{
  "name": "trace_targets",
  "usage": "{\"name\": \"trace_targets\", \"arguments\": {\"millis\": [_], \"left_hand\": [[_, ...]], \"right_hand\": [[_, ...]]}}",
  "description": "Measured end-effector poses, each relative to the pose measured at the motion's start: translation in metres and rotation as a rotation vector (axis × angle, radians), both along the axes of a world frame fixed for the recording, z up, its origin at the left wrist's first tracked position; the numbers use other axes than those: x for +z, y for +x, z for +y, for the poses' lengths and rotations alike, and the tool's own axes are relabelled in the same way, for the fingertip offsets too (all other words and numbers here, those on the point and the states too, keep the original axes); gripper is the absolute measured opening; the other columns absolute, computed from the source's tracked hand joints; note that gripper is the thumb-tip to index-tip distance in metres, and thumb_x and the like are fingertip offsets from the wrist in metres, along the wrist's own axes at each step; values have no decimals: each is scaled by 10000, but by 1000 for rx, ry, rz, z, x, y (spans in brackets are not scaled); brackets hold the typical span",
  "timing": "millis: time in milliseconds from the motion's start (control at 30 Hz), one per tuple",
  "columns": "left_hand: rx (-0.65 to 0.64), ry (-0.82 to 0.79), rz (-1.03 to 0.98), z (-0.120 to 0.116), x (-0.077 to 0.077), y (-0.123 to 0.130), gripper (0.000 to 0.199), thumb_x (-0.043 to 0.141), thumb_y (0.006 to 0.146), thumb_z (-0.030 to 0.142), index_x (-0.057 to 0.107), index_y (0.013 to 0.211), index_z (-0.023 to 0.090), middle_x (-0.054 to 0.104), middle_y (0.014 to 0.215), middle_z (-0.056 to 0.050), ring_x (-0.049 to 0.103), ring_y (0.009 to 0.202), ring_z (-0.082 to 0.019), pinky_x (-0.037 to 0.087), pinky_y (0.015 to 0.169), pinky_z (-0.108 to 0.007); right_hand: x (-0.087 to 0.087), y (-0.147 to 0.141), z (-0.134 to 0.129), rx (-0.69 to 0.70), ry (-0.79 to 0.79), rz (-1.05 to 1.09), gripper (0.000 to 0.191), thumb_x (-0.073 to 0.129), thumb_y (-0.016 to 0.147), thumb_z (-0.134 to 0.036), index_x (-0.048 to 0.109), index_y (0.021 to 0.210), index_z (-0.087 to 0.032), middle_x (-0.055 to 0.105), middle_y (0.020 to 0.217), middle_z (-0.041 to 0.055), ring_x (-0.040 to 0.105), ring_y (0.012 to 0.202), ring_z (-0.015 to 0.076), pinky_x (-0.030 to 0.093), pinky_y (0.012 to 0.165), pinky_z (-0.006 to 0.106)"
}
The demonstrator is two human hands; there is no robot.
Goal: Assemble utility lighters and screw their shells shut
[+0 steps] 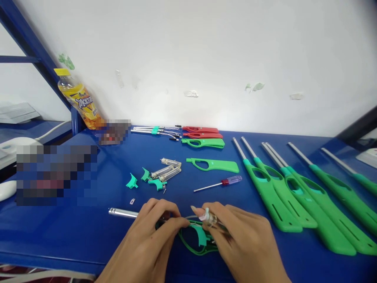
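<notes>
At the front of the blue table, my left hand (156,232) is closed around the neck end of a green lighter shell (188,248), with a silver metal tube (123,212) sticking out to the left. The shell lies open and a teal trigger piece (200,234) sits inside it. Between the thumb and fingers of my right hand (238,232) is a small clear fuel tank (210,218), held just above the shell's handle part. A thin pale tube or wire runs between the two hands. My right palm hides the far end of the shell.
Beyond my hands lie teal triggers (132,181), clear tanks (171,171), a screwdriver (231,180), a green half shell (219,165), red shells (203,129) and metal tubes (144,131). Several green lighters (273,204) fill the right side. A drink bottle (81,102) leans at the back left.
</notes>
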State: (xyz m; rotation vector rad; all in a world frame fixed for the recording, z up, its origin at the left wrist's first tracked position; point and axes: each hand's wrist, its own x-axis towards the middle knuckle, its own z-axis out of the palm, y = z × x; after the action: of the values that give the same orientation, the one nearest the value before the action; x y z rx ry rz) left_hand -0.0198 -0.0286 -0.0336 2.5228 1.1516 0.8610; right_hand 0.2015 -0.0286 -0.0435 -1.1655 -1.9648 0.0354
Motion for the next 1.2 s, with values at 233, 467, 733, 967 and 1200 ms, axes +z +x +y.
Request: {"name": "trace_targets", "arguments": {"millis": [233, 467, 733, 967, 1200], "left_hand": [[5, -30, -19, -1, -2, 2, 348, 449, 1052, 18, 646, 1222, 249, 625, 1159, -60, 608, 1025, -196, 584, 885, -304], [-23, 24, -26, 0, -4, -2, 392, 446, 1047, -18, 643, 1257, 247, 622, 1154, -55, 591, 1019, -183, 556, 893, -294], [-16, -29, 17, 0, -4, -3, 361, 453, 1073, 66, 644, 1305, 266, 629, 1164, -50, 614, 1037, -191, 579, 878, -290], [-42, 43, -1, -1, -11, -9, 407, 449, 1068, 45, 629, 1349, 278, 655, 1173, -45, 672, 1002, -171, 578, 860, -291], [-18, 46, -55, 2, -7, -7, 291, 499, 1090, 68, 648, 1247, 262, 704, 1114, -2, 686, 1016, -147, 555, 933, -252]], "right_hand": [[7, 0, 1, -17, 81, -119, 230, 517, 1099, -211, 700, 962, -202, 810, 817, 22, 750, 618, 130, 539, 605, 221], [-2, -2, -1, -63, 85, -65, 219, 526, 1112, -258, 682, 964, -219, 734, 701, -3, 669, 572, 140, 446, 595, 263], [-1, 9, -5, 24, -39, -40, 187, 549, 1083, -194, 656, 933, -230, 701, 702, -27, 605, 554, 119, 440, 618, 251], [8, 6, 1, 44, 107, -146, 219, 516, 1117, -250, 664, 958, -219, 733, 704, -31, 538, 486, 122, 425, 528, 272], [10, 3, 3, 41, 148, -76, 221, 516, 1123, -229, 666, 963, -204, 776, 766, -22, 615, 513, 107, 464, 566, 251]]}}
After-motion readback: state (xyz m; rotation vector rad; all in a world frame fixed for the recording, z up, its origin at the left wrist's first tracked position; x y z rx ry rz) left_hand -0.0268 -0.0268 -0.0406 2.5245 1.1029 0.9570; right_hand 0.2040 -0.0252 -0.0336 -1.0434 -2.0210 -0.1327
